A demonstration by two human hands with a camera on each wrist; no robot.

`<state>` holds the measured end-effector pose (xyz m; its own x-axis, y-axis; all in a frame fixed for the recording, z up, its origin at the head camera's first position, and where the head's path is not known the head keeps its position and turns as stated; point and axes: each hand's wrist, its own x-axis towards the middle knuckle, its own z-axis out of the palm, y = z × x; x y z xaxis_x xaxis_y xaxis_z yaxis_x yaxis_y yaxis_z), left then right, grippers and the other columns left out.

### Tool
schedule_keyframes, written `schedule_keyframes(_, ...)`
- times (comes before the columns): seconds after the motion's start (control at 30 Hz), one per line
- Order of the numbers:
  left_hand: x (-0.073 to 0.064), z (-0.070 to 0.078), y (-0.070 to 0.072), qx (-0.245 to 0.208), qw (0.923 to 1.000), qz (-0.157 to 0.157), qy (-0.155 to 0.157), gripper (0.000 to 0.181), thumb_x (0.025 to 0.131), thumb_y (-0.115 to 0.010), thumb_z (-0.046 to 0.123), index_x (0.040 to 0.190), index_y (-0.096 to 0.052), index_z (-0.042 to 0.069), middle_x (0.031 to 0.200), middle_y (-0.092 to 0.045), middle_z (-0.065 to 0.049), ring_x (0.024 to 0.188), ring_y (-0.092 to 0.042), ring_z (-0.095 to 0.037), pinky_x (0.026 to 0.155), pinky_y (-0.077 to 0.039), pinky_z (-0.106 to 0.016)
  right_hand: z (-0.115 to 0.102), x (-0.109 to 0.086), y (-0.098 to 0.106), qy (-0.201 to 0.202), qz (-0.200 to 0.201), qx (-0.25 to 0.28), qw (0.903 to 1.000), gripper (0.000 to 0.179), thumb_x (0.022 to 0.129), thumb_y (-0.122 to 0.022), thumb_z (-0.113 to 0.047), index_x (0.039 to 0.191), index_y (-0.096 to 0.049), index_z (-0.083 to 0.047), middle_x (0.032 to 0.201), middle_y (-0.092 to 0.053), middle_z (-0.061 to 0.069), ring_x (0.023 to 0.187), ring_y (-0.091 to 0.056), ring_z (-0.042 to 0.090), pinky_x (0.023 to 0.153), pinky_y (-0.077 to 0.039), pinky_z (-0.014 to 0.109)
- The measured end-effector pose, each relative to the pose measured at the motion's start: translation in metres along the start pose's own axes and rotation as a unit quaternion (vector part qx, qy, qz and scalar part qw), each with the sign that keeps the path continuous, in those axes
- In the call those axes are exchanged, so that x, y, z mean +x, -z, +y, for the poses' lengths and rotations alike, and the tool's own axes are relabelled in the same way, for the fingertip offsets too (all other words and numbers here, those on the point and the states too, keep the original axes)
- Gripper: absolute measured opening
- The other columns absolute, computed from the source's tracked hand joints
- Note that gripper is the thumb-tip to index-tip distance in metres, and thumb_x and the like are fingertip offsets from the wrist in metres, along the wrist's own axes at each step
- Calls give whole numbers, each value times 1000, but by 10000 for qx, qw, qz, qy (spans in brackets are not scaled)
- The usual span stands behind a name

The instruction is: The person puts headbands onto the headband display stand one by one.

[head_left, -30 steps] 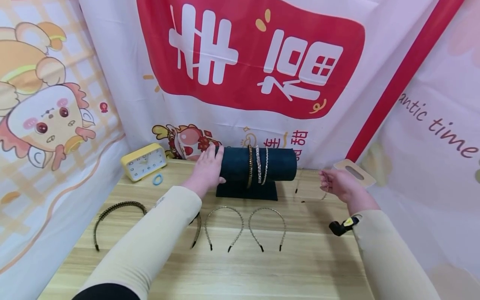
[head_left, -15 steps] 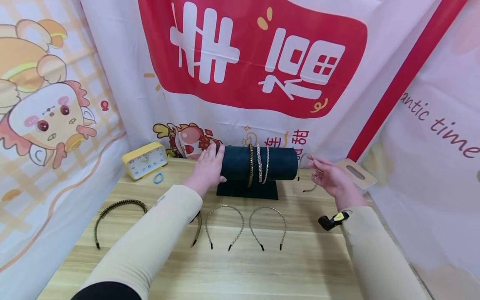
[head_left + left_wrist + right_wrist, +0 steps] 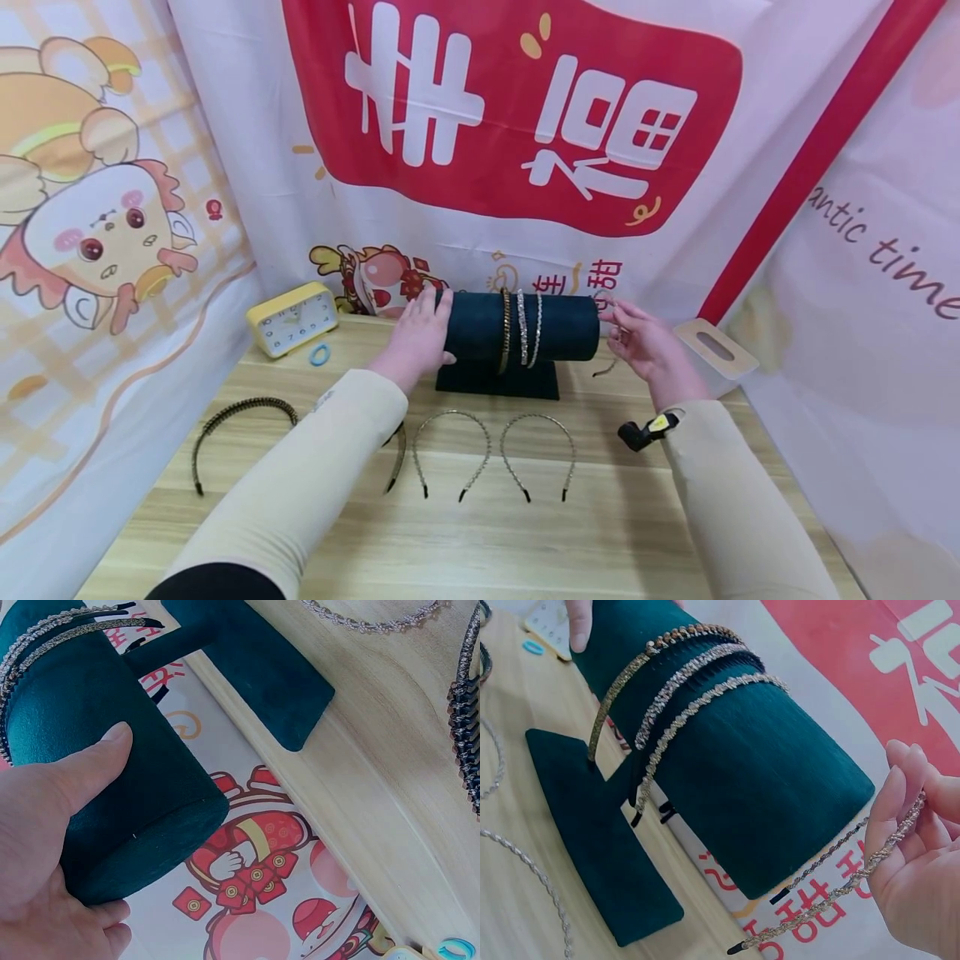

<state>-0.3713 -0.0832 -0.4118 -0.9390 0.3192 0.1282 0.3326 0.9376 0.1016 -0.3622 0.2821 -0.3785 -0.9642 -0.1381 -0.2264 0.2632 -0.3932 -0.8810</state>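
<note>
My left hand (image 3: 420,337) grips the left end of a dark green velvet roll stand (image 3: 476,329), its thumb (image 3: 112,750) along the side and fingers around the end. Three beaded headbands sit over the roll: a gold-brown one (image 3: 619,690), a sparkly one (image 3: 667,690) and a pale gold one (image 3: 664,739). Just off the roll's right end, my right hand (image 3: 648,342) pinches a thin beaded headband (image 3: 859,879) at its curve. In the right wrist view, that headband's two black-tipped arms point toward the roll's end face, one of them partly behind the other.
Two pale headbands (image 3: 452,412) lie in front of the stand on the wooden table (image 3: 480,550). Farther left are a dark headband (image 3: 247,404) and another (image 3: 399,458) partly under my left sleeve. A yellow clock (image 3: 292,319), blue ring (image 3: 319,347) and beige box (image 3: 738,360) stand around.
My right hand has moved left with the headband, from near the beige box to the roll's right end. The left hand keeps its grip on the stand.
</note>
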Motion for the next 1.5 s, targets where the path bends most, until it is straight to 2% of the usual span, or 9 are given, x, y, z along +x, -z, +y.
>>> schedule_keyframes(0.17,1,1,1,-20,9999,-69,78,112,80,-80,46,157,-10,4,158,-11,-27,145,-15,-40,118,-13,-49,1,4,-8,27,-7,-115,9999,49,104,-51,-17,152,-42,-14,105,-67,6,72,-53,16,65,-50,24)
schedule_keyframes(0.43,-1,3,5,18,9999,-93,54,112,80,-80,47,157,-11,3,158,-12,-27,145,-17,-40,118,-14,-49,2,8,-23,39,208,-490,9986,49,103,-52,-17,152,-42,-14,100,-70,3,70,-64,14,80,-56,28)
schedule_keyframes(0.77,0,2,2,21,10000,-48,-7,112,79,-81,46,156,-13,3,158,-14,-28,145,-18,-40,117,-15,-49,7,17,-37,109,303,-524,9981,44,103,-52,-14,147,-49,-13,96,-71,5,66,-65,14,75,-57,28)
schedule_keyframes(0.97,0,1,1,73,10000,-36,43,113,79,-81,47,157,-11,4,158,-14,-28,145,-18,-39,118,-15,-48,8,18,-41,170,331,-574,9977,43,103,-52,-15,146,-51,-14,97,-70,5,67,-66,14,77,-57,28)
schedule_keyframes(1.2,1,1,1,38,10000,-28,71,112,79,-81,47,157,-13,4,157,-15,-27,145,-18,-39,118,-13,-47,10,20,-44,197,210,-674,9973,47,104,-51,-16,150,-44,-12,97,-70,5,68,-66,14,75,-57,29)
schedule_keyframes(1.37,0,2,1,18,10000,-46,62,112,80,-81,46,157,-12,3,157,-13,-28,145,-17,-40,118,-13,-47,11,19,-48,371,232,-938,9946,46,104,-50,-16,149,-44,-9,102,-70,7,76,-70,15,80,-56,30)
schedule_keyframes(1.43,0,2,1,15,10000,-27,66,112,79,-81,46,157,-12,3,157,-12,-29,145,-17,-40,118,-13,-48,11,18,-51,491,385,-1154,9914,44,103,-52,-15,147,-47,-7,109,-68,12,82,-71,16,84,-55,31)
schedule_keyframes(1.5,0,2,1,4,10000,-3,65,112,79,-82,46,157,-12,3,157,-13,-29,145,-18,-40,118,-13,-48,11,17,-55,630,606,-1545,9841,44,103,-54,-13,145,-48,-6,115,-65,16,90,-70,19,88,-53,33)
